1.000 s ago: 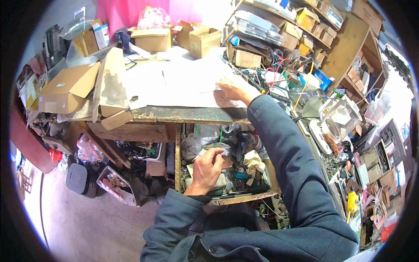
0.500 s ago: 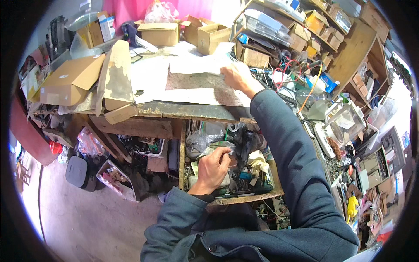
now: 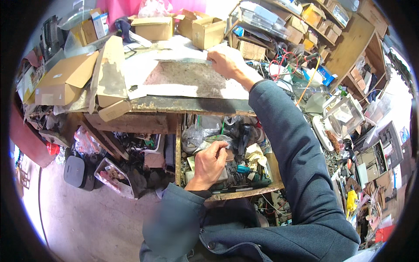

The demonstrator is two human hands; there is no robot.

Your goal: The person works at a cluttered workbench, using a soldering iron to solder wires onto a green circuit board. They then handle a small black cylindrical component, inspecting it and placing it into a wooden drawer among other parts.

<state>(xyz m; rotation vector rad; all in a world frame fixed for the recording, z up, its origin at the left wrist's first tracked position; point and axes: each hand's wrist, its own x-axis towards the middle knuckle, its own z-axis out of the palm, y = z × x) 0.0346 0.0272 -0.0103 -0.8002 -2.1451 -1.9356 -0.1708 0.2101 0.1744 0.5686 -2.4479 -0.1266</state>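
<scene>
My right hand [image 3: 229, 63] reaches over the workbench, its fingers closed at the edge of a white sheet [image 3: 181, 56], which looks like paper. In front of that edge lies a stained grey-brown patch [image 3: 183, 76] of the bench top, with a white strip along its near side. My left hand [image 3: 208, 166] hovers above the pulled-out drawer [image 3: 244, 194], fingers curled and thumb against the index finger. Whatever it may hold is hidden. Inside the drawer are clear plastic bags [image 3: 203, 129], a crumpled cream-coloured cloth or paper [image 3: 256, 153] and a teal-handled tool [image 3: 243, 169].
Cardboard boxes stand on the bench, a flattened one [image 3: 110, 72] at its left and an open one [image 3: 208, 32] behind. Shelves with boxes [image 3: 297, 26] rise at the back right. Red and orange cables [image 3: 307, 87] and clutter lie right. A black bin [image 3: 78, 172] stands on the floor.
My right hand has moved away and slightly left, carrying the sheet's edge back, so more of the stained patch shows. My left hand stays over the drawer, nearly unchanged. The view has shifted slightly.
</scene>
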